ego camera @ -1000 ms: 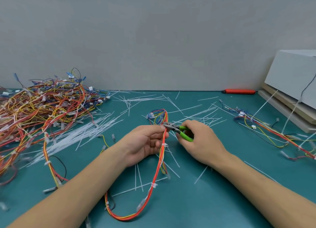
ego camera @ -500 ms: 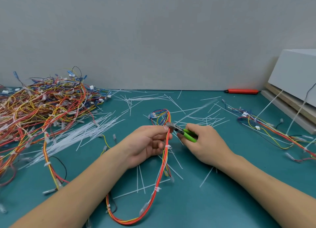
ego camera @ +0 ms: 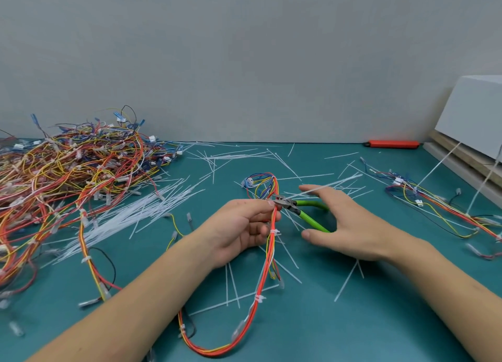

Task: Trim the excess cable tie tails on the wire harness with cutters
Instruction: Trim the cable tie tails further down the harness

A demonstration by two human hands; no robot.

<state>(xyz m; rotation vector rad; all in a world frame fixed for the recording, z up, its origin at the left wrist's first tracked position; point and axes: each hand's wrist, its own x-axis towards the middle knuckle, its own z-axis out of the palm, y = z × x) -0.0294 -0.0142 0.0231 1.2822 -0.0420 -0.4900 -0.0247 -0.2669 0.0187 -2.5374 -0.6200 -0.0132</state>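
On teal table [ego camera: 312, 334], left hand [ego camera: 239, 231] pinching wire harness [ego camera: 271, 242], right hand [ego camera: 350, 226] spread around cutters [ego camera: 301, 211].

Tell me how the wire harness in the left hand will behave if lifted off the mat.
The wire harness would probably flop: its bundle droops from the left hand into a slack loop. It looks light, as thin wires pinched by fingertips suffice. Its loose ends may snag the cut tie tails beneath.

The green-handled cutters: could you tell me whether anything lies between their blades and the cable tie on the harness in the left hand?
Nothing visible does. The cutters have their tip right at the wire harness, next to the left hand's fingertips. The right hand is spread wide, the handles between thumb and fingers.
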